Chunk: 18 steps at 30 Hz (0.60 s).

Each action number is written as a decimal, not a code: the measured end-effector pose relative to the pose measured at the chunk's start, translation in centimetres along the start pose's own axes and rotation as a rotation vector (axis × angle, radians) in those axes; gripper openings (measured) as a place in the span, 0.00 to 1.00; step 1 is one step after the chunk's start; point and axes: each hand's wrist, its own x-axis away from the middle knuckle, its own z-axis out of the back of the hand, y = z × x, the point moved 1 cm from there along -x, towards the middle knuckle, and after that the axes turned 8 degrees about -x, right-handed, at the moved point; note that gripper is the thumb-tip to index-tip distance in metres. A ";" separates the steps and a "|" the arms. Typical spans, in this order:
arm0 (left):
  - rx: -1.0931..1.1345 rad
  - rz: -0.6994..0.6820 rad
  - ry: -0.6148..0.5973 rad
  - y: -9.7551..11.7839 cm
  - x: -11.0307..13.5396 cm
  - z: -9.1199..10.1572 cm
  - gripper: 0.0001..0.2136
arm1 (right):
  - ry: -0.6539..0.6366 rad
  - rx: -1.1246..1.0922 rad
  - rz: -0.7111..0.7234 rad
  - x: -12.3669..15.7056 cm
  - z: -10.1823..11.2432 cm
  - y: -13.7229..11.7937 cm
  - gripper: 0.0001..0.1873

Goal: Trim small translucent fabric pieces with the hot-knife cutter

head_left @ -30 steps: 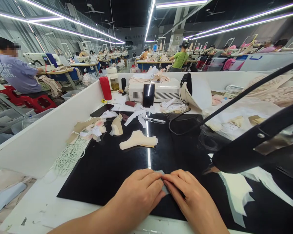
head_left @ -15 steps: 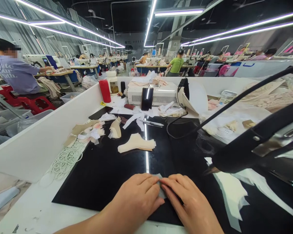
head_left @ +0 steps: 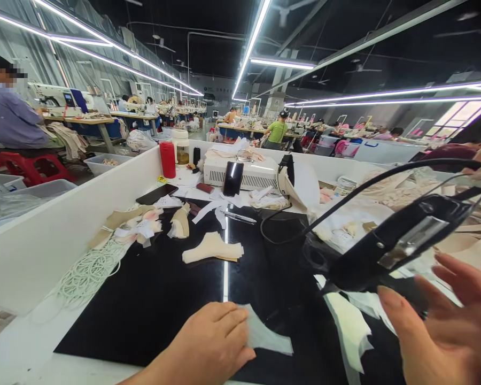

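My left hand (head_left: 218, 342) is closed on the left end of a pale blue-grey fabric piece (head_left: 266, 331) at the front of the black board (head_left: 152, 299). The rest of the piece lies flat, narrowing to the right. My right hand (head_left: 444, 321) is off the board at the right, open with fingers spread and nothing visible in it. It is nearest to a black tool (head_left: 369, 240) with a metal plate and a black cord (head_left: 344, 190). Below the tool lie cream and pale fabric cutouts (head_left: 350, 321). A stack of cream cutouts (head_left: 212, 248) lies mid-board.
Green cord loops (head_left: 90, 272) and fabric scraps (head_left: 140, 227) lie at the left by the white side wall (head_left: 56, 235). Behind stand a phone (head_left: 233, 179), a white vented box (head_left: 256, 174) and a red container (head_left: 167, 159). A pen (head_left: 238, 217) lies near paper strips. Co-workers sit beyond.
My right hand has let go of the fabric piece and moved right toward the black tool, opening. More of the piece now shows. The view has shifted slightly right.
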 end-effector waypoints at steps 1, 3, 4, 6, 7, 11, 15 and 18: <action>0.003 0.002 0.007 0.0 0.0 0.0 0.13 | 0.043 -0.014 -0.072 -0.9 -0.2 -0.1 0.46; 0.008 0.000 0.019 0.1 0.1 -0.1 0.13 | 0.064 -0.014 -0.214 -2.4 -0.8 -0.1 0.45; 0.008 -0.002 0.025 0.1 0.1 -0.2 0.13 | 0.040 -0.037 -0.283 -3.0 -1.2 -0.1 0.40; -0.002 -0.014 0.033 0.1 0.1 -0.3 0.13 | 0.040 -0.120 -0.374 -3.5 -1.9 -0.1 0.27; -0.010 -0.020 0.030 0.2 0.2 -0.4 0.13 | 0.051 -0.181 -0.404 -3.6 -2.3 0.0 0.24; -0.028 -0.037 0.002 0.2 0.4 -0.8 0.12 | 0.036 -0.332 -0.459 -3.5 -3.8 -0.1 0.31; -0.032 -0.041 -0.031 0.2 0.5 -0.7 0.12 | -0.084 -0.390 -0.438 -3.0 -5.1 -0.6 0.37; -0.015 -0.028 -0.053 0.2 0.3 -0.1 0.13 | -0.141 -0.465 -0.381 -2.2 -6.5 -1.8 0.33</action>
